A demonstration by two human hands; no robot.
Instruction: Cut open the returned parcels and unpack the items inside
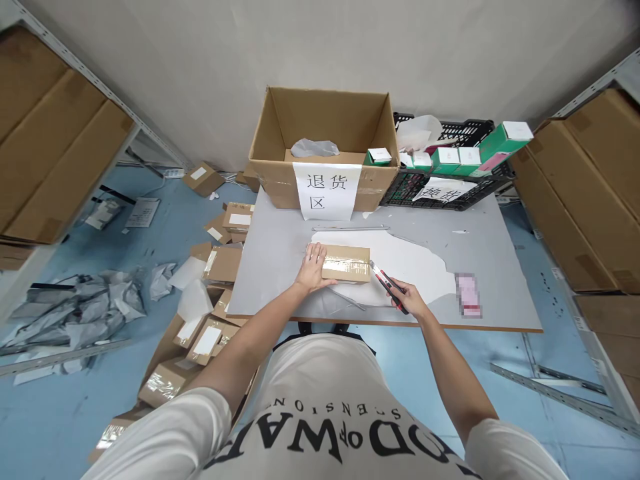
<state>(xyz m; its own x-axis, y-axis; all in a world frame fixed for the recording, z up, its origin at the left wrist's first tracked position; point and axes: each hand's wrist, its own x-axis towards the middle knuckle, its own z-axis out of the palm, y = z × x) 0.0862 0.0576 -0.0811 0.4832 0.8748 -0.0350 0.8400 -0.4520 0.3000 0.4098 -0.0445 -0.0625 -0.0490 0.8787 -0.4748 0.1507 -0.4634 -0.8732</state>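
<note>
A small taped cardboard box (346, 261) lies on the grey table, with shiny clear tape along its side. My left hand (314, 267) grips the box's left end, fingers over the top and thumb along the near side. In my right hand (407, 298) is a red and black utility knife (389, 285), its blade tip at the box's right end. Whether the blade touches or enters the tape is too small to tell. Beneath the box spreads a white sheet (415, 263). To the right lies a pink slip (468, 295), partly blurred.
At the table's back stand a large open carton (277, 175) with a paper sign and a black crate (400, 190) holding green-and-white boxes. Several cardboard boxes (207, 340) pile up on the floor at left. Shelves with big cartons (590, 200) flank both sides.
</note>
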